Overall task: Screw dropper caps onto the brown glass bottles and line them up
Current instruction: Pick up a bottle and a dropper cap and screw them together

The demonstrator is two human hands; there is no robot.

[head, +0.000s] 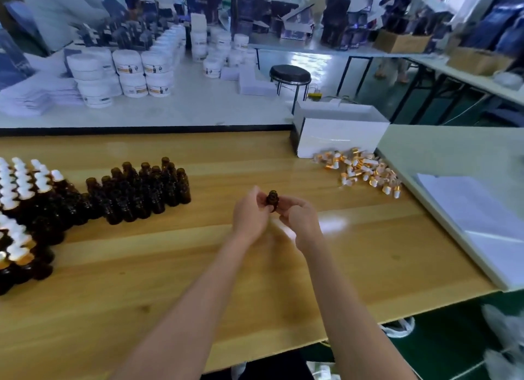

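Holding one bottle (272, 198) just above the surface (198, 266), you are pinching its side with your left hand (249, 212) while your right hand (300, 218) is curling round its lower body. Its mouth is showing bare, with no cap on. By my reading you are starting a capping cycle. The next move is calling for your right hand to let go and reach the caps (365, 169) heaped well to the right, then seat one straight on the thread. Uncapped bottles (141, 192) are standing left of centre, capped bottles (22, 186) at far left. Labels on the white tubs (130, 70) behind are proving too blurred to read.
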